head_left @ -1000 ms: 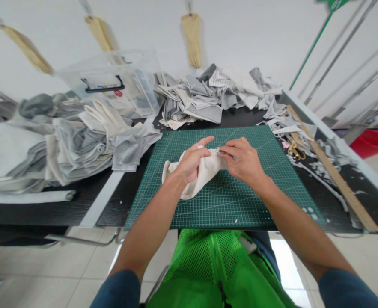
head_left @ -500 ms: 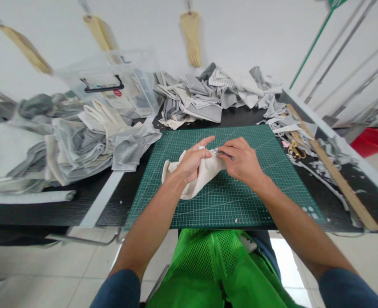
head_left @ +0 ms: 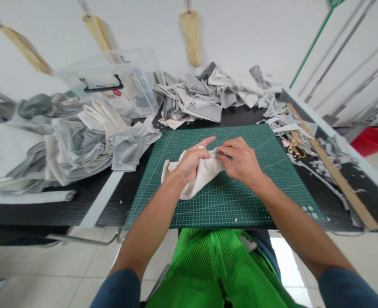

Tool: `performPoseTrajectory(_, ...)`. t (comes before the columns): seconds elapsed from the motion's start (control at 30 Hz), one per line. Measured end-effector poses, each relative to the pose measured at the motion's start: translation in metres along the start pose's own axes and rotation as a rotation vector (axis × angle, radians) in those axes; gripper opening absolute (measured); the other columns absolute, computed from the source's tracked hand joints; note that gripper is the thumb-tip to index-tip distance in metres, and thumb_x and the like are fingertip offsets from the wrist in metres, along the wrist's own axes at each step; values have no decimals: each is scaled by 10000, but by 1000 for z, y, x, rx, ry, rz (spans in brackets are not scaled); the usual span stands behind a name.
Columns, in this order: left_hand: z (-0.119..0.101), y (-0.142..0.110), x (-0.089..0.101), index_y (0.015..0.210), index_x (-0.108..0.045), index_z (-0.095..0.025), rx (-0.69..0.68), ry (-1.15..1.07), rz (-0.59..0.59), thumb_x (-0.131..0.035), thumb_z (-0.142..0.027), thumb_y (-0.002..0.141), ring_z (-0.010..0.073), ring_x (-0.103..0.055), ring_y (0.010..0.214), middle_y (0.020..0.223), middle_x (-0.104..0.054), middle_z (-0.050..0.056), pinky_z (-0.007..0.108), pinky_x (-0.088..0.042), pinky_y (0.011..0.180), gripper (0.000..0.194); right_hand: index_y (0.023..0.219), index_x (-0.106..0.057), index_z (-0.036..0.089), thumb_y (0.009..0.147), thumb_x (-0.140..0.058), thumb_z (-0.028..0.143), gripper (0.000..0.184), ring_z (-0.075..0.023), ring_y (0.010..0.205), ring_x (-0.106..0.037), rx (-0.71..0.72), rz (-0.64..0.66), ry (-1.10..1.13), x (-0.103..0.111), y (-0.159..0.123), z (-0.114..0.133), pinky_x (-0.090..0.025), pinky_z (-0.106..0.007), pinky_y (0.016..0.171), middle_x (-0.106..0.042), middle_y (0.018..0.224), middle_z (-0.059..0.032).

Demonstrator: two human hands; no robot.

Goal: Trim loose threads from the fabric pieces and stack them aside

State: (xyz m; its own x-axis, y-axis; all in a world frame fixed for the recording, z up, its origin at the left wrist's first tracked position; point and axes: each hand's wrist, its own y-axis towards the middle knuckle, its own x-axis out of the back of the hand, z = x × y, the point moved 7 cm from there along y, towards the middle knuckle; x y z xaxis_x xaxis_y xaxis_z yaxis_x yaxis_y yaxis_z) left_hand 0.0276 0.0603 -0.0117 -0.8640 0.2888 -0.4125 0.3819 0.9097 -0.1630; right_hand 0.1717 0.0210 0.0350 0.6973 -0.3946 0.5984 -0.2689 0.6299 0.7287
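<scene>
A cream cloth piece lies bunched on the green cutting mat. My left hand grips its upper part, forefinger stretched out over it. My right hand is closed on a small metal tool whose tip touches the cloth's upper edge beside my left fingers. What kind of tool it is I cannot make out.
Heaps of grey and white fabric lie at the left, more fabric scraps at the back. A clear plastic box stands behind. Gold scissors and a wooden ruler rest at the right. Gloves hang on the wall.
My right hand has crept slightly left along the cloth's edge with the tool. My left hand keeps its grip nearly unmoved.
</scene>
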Motion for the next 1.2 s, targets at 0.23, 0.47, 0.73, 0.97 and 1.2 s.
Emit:
performPoseTrajectory(0.23, 1, 1, 2, 1488, -591, -181, 5, -11, 10, -660, -99, 622, 163, -656, 679, 835, -748, 43, 283, -515, 689, 872, 1014, -804, 231, 973, -632, 236, 177, -249, 940, -615, -13, 0, 1, -1, 0, -1, -533, -446, 899, -735, 1024, -86)
performPoseTrajectory(0.47, 1, 5, 8, 1437, -620, -234, -29, 67, -27, -673, -92, 663, 202, -716, 736, 884, -777, 55, 330, -575, 721, 788, 1102, -741, 207, 993, -608, 329, 211, -249, 962, -661, -226, -139, 32, 18, 1, -23, -573, -397, 840, -715, 1056, -107)
performPoseTrajectory(0.73, -1, 8, 5, 1131, -726, -188, -150, 134, 23, -889, -255, 719, 189, -723, 784, 932, -788, 67, 329, -569, 762, 449, 1040, -652, 235, 1032, -506, 405, 224, -225, 812, -663, -411, -136, 150, 17, -5, -51, -537, -374, 758, -696, 889, -53)
performPoseTrajectory(0.97, -9, 10, 10, 855, -786, -155, -316, 263, -125, -886, -388, 743, 161, -663, 789, 874, -763, 66, 294, -517, 772, 278, 1092, -655, 232, 877, -746, 452, 321, -158, 671, -576, -437, -46, 215, 18, 1, -31, -470, -303, 656, -702, 838, -6)
performPoseTrajectory(1.2, -5, 11, 8, 789, -777, -156, -315, 331, -116, -831, -504, 794, 155, -618, 728, 774, -726, 50, 270, -478, 698, 352, 836, -770, 209, 880, -746, 422, 219, -148, 656, -552, -388, 47, 249, 3, 1, -23, -443, -304, 657, -677, 739, -12)
